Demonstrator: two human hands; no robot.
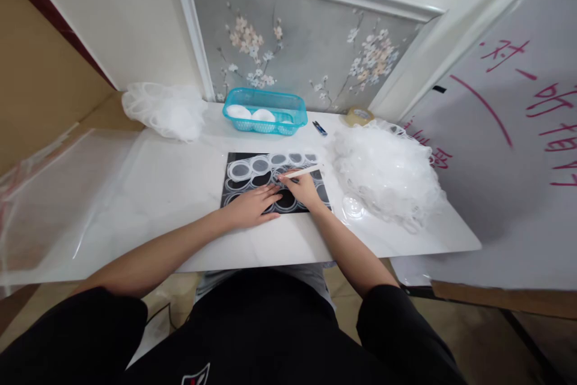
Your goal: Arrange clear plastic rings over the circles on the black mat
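My left hand [253, 206] lies flat with fingers stretched out on a black mat [234, 157], over a sheet with rows of circular outlines. My right hand [304, 190] is closed around a slim white pen-like tool [306, 172]. Its tip points down-left among the circles, close to my left fingertips; the exact tip is too small to make out. Along the far side of the mat runs a translucent strip with round shapes [260, 164]. My hands cover part of the nearer rows.
A blue plastic basket [270, 100] holds white round pieces. Small blue snips [320, 128] and a tape roll [359, 116] lie right of it. A heap of translucent offcuts [387, 172] fills the right side; another white bundle [166, 112] sits back left. Clear plastic sheeting [49, 193] covers the left end.
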